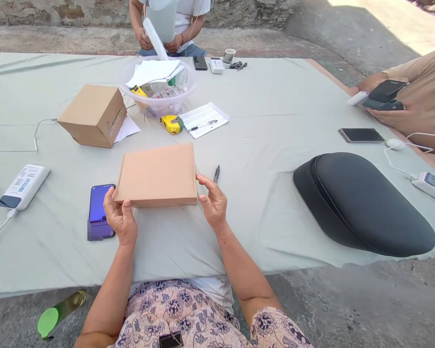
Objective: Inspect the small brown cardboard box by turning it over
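Flat box [156, 175] there, matt tan cardboard, smooth faces; the second box [93, 114] is the same brown card with a shiny strip of tape. Cloth [275, 116] under it all is pale, matt, softly creased. Phone [100, 203] gleams glossy purple. Bowl [130, 79] is clear plastic, the cushion [366, 203] smooth black leatherette with a dull sheen, the ground [348, 309] rough concrete

A pale green sheet [275, 111] covers sunlit concrete ground [348, 309] below a rough stone wall [58, 12].
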Demonstrator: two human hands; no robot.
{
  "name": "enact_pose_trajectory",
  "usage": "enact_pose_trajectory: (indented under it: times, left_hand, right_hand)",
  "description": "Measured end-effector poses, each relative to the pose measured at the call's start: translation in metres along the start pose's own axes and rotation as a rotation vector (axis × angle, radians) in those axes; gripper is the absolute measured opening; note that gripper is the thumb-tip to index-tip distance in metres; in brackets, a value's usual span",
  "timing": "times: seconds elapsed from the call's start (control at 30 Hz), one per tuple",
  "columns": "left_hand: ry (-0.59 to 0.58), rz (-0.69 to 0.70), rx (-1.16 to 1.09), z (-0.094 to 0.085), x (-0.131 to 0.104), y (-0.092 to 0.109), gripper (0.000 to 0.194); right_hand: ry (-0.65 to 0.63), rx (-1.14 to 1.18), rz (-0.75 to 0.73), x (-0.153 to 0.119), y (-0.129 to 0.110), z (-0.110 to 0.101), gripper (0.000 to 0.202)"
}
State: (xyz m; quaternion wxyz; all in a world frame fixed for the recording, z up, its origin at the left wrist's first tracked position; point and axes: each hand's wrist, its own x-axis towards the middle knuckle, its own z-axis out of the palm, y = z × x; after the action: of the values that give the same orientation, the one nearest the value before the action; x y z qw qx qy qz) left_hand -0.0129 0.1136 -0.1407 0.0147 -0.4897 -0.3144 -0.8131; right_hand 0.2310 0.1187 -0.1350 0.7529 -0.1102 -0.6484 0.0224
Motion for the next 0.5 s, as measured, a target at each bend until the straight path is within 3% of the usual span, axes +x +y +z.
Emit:
enact_pose_trajectory:
  times: [0.2, 0.37, 0.43, 0.5]
  left_hand:
    - [-0.079, -0.056, -0.114, 0.0, -0.005, -0.008, 0.061]
    - [-0.294, -0.225, -0.147, 0.002, -0.015, -0.005, 0.055]
    - [-0.304, -0.184, -0.055, 0.003, -0.017, 0.002, 0.05]
    - [-0.271, -0.053, 0.099, 0.003, -0.015, 0.009, 0.043]
  right_hand:
    - [-0.055, -0.161, -0.195, 0.007, -0.006, -0.008, 0.044]
    - [0.086, -0.142, -0.296, 0.008, -0.011, -0.013, 0.032]
    - [0.133, -0.207, -0.333, 0.008, -0.013, -0.013, 0.029]
    - [0.153, -0.272, -0.38, 0.008, -0.014, -0.011, 0.027]
